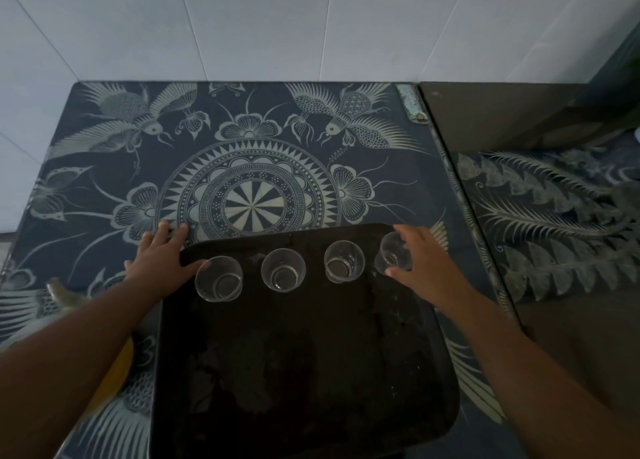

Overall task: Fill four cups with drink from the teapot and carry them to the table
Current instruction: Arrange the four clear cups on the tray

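A dark rectangular tray lies on the patterned table. Several clear empty cups stand in a row along its far edge: a left cup, a middle cup, a third cup and a rightmost cup. My right hand is wrapped around the rightmost cup, which leans slightly. My left hand lies flat with fingers spread on the tray's far left corner and the table. The spout of a teapot shows at the left, mostly hidden under my left forearm.
The table top has a dark blue cloth with a pale mandala, birds and flowers. A white tiled wall rises behind it. A second patterned surface adjoins on the right, past a narrow seam. Something yellow lies beneath my left arm.
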